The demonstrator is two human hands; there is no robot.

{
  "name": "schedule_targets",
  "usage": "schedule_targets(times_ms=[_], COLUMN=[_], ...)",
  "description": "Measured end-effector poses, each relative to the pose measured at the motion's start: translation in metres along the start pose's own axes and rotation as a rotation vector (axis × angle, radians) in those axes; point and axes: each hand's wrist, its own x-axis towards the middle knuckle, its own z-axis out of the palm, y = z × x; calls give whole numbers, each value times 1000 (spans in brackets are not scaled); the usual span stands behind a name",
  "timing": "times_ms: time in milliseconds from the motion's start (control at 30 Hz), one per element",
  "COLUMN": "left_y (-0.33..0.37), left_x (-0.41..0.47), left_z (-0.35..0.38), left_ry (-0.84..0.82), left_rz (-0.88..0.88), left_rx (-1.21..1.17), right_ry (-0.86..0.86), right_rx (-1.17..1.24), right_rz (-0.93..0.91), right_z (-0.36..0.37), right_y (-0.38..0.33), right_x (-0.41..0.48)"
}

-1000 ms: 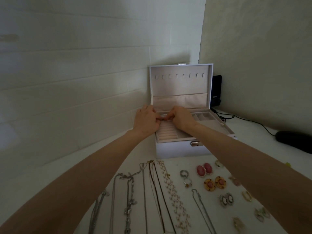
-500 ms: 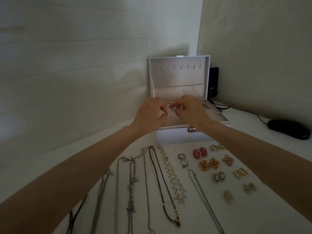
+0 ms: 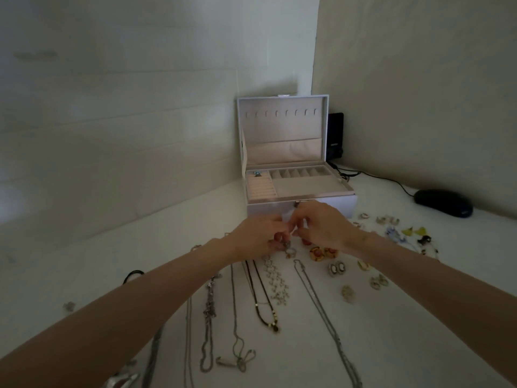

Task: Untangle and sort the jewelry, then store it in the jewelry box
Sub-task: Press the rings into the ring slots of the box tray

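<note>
On the white table, a black cord loop is laid at far L, w/ a small silver piece nearer. Next R, silver chains are laid out in near-far lines, each apart from the next.

The L hand is held over the far ends of the chains, fingers curled. Its fingertips are met at ctr by those of the R hand. A small white piece is pinched between both sets of fingertips; its kind can't be told. Two rings are located on the table just near of the hands, by the L fingertips; contact can't be confirmed. A dark bead necklace and a pale flower-link chain are laid side by side, near of the rings.

The jewelry box is positioned far of the hands, in the wall corner, lid raised upright. One blue item is seated in the far-L compartment, just far of the ring rolls.

R of ctr, a long silver chain is run toward the near edge. Earrings are set out R of it: an orange pair, a cameo pair, more pairs beyond, some partly hidden by the R forearm. Yellow pieces are laid farther R. A black device is stood behind the box, and a black case is placed at far R.
</note>
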Motion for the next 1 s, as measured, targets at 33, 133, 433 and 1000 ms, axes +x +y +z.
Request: schedule_targets(times_ms=[33, 133, 433, 1000], left_y=[0, -5, -29, -73], left_x=[0, 1, 19, 77], left_z=[2, 5, -36, -56], left_ry=[6, 30, 310, 512], left_rz=[-8, -28, -151, -371], left_rx=[-4, -24, -502, -557], right_ry=[-18, -66, 213, 375], right_rx=[12, 46, 437, 392], right_rz=[5, 19, 1, 196], right_z=[-1, -2, -10, -7], right_y=[1, 0, -8, 2], right_x=[-2, -5, 37, 130])
